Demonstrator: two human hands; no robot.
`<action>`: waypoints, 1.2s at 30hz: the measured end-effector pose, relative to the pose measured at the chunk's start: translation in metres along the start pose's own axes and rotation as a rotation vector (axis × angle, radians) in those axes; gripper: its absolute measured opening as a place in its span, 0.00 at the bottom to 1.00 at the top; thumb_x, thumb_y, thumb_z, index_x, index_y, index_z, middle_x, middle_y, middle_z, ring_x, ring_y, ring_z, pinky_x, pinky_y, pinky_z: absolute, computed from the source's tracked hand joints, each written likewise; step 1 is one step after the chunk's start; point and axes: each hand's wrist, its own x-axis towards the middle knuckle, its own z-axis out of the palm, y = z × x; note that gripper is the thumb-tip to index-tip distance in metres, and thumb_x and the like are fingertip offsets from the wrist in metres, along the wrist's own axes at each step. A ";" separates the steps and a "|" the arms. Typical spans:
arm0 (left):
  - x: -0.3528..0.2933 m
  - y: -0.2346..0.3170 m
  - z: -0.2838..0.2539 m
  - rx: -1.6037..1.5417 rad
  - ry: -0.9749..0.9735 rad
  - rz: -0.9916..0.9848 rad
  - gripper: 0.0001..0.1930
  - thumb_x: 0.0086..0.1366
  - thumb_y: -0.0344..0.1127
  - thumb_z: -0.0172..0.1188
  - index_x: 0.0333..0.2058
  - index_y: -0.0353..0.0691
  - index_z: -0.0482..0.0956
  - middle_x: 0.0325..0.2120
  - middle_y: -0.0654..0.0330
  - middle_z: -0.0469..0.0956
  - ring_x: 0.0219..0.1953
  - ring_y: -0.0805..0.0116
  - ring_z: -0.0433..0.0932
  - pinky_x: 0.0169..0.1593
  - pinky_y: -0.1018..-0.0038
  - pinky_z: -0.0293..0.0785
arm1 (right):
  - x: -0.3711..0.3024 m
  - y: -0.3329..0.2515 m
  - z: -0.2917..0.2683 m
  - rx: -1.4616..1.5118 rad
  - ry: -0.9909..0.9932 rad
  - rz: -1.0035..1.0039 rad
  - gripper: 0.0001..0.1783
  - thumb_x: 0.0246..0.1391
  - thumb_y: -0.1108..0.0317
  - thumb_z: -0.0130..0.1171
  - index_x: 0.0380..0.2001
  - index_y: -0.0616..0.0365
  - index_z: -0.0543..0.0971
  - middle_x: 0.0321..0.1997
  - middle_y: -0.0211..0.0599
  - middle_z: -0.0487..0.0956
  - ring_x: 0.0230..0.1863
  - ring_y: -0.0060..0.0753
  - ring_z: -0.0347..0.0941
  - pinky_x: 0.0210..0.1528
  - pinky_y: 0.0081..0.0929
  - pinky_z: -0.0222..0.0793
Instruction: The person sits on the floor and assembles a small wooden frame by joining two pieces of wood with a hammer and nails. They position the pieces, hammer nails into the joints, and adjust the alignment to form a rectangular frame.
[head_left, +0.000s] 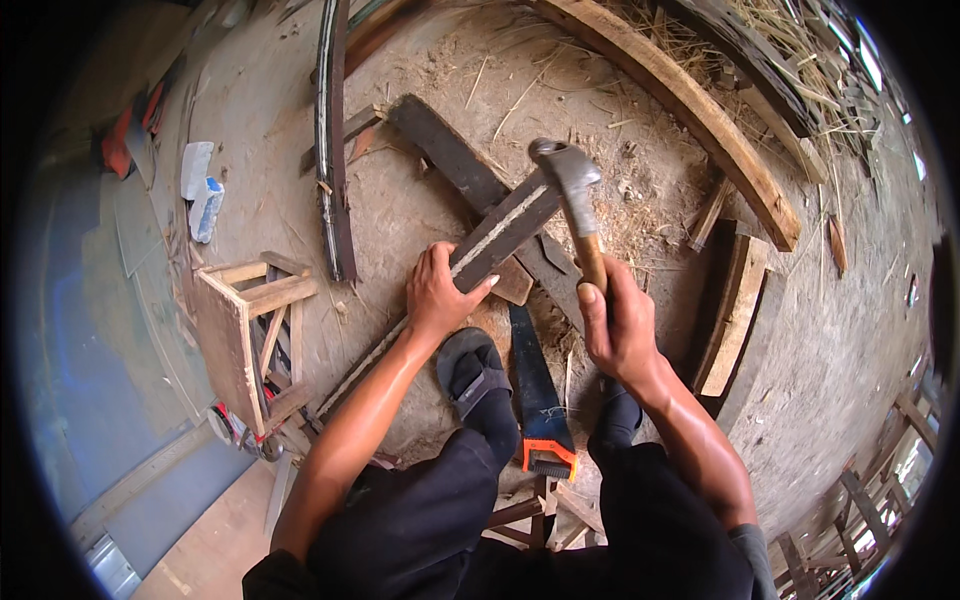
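My left hand [438,295] is closed around a dark wooden plank [505,232] with a pale stripe along its face. The plank slants from lower left to upper right and crosses over another dark board [447,152]. In my right hand [622,325] is a hammer [573,172], gripped by its wooden handle. Its metal head is at the plank's far end; whether the two touch I cannot tell. A small wood block [514,282] shows under the plank. Between my feet lies a handsaw [540,385] with an orange and black handle.
Long timbers [690,100] lie at the far right, near straw and scraps. Shorter beams [735,315] are right of my right hand. A striped dark beam [328,150] lies at the far left. A wooden stool-like frame [240,325] stands left, near blue-grey sheeting [110,300].
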 end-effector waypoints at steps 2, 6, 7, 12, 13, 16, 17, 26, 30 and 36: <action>0.006 0.001 0.000 0.012 0.007 0.005 0.33 0.54 0.55 0.73 0.45 0.36 0.69 0.39 0.48 0.74 0.46 0.45 0.76 0.47 0.55 0.74 | 0.007 0.007 0.001 -0.085 -0.105 0.066 0.11 0.69 0.66 0.52 0.44 0.65 0.70 0.19 0.49 0.75 0.20 0.54 0.77 0.26 0.47 0.71; 0.007 0.000 0.001 0.046 0.016 0.005 0.33 0.54 0.56 0.72 0.45 0.36 0.69 0.40 0.48 0.74 0.46 0.45 0.76 0.49 0.56 0.73 | 0.034 0.007 -0.017 -0.197 -0.394 0.467 0.12 0.70 0.64 0.49 0.34 0.61 0.65 0.14 0.55 0.71 0.18 0.64 0.73 0.21 0.54 0.63; 0.007 0.000 0.001 0.043 0.017 0.006 0.32 0.54 0.56 0.71 0.45 0.36 0.69 0.40 0.48 0.74 0.46 0.45 0.76 0.49 0.56 0.73 | 0.036 0.003 -0.022 -0.194 -0.358 0.405 0.12 0.70 0.64 0.49 0.36 0.61 0.65 0.14 0.55 0.71 0.19 0.65 0.73 0.22 0.54 0.63; 0.005 0.000 0.001 0.005 0.006 -0.002 0.32 0.54 0.54 0.72 0.46 0.36 0.69 0.40 0.47 0.74 0.47 0.45 0.76 0.51 0.56 0.72 | 0.020 -0.006 -0.016 -0.063 -0.095 0.120 0.11 0.68 0.66 0.52 0.46 0.61 0.68 0.20 0.57 0.76 0.22 0.67 0.75 0.24 0.50 0.67; 0.006 -0.001 0.001 0.011 0.005 0.006 0.32 0.53 0.54 0.72 0.46 0.36 0.69 0.40 0.48 0.74 0.47 0.45 0.76 0.51 0.56 0.72 | 0.013 0.014 -0.009 -0.063 -0.076 0.052 0.11 0.68 0.66 0.52 0.47 0.61 0.68 0.20 0.56 0.76 0.22 0.67 0.75 0.24 0.50 0.67; 0.007 -0.006 0.003 0.027 0.048 0.038 0.34 0.53 0.57 0.72 0.45 0.37 0.70 0.39 0.48 0.76 0.45 0.45 0.77 0.47 0.55 0.74 | 0.028 0.031 -0.005 -0.315 -0.286 0.296 0.15 0.71 0.59 0.49 0.39 0.62 0.68 0.19 0.59 0.74 0.20 0.67 0.72 0.24 0.55 0.63; 0.007 -0.007 0.004 0.031 0.069 0.053 0.34 0.53 0.59 0.72 0.45 0.37 0.70 0.39 0.48 0.76 0.44 0.45 0.78 0.46 0.55 0.74 | 0.032 0.029 -0.009 -0.281 -0.274 0.368 0.17 0.72 0.57 0.46 0.37 0.62 0.68 0.19 0.60 0.74 0.20 0.65 0.72 0.25 0.55 0.63; 0.019 -0.028 -0.009 -0.276 -0.173 -0.060 0.37 0.53 0.60 0.74 0.49 0.33 0.75 0.41 0.51 0.81 0.43 0.51 0.82 0.48 0.60 0.78 | -0.008 0.038 -0.011 0.069 -0.036 0.643 0.21 0.71 0.52 0.49 0.37 0.62 0.73 0.19 0.34 0.71 0.22 0.25 0.68 0.25 0.33 0.65; 0.047 -0.049 -0.029 -0.493 -0.232 -0.019 0.29 0.58 0.50 0.73 0.47 0.29 0.80 0.39 0.54 0.84 0.44 0.63 0.82 0.50 0.70 0.76 | -0.018 0.042 -0.007 0.103 -0.010 0.639 0.21 0.70 0.51 0.51 0.37 0.61 0.74 0.19 0.29 0.71 0.22 0.20 0.66 0.24 0.29 0.62; 0.041 -0.060 -0.024 -0.241 0.008 -0.070 0.31 0.65 0.59 0.63 0.44 0.29 0.81 0.40 0.46 0.81 0.44 0.48 0.81 0.47 0.62 0.76 | -0.020 0.050 -0.005 0.086 -0.040 0.676 0.21 0.69 0.51 0.52 0.36 0.61 0.73 0.18 0.29 0.69 0.21 0.19 0.63 0.23 0.30 0.58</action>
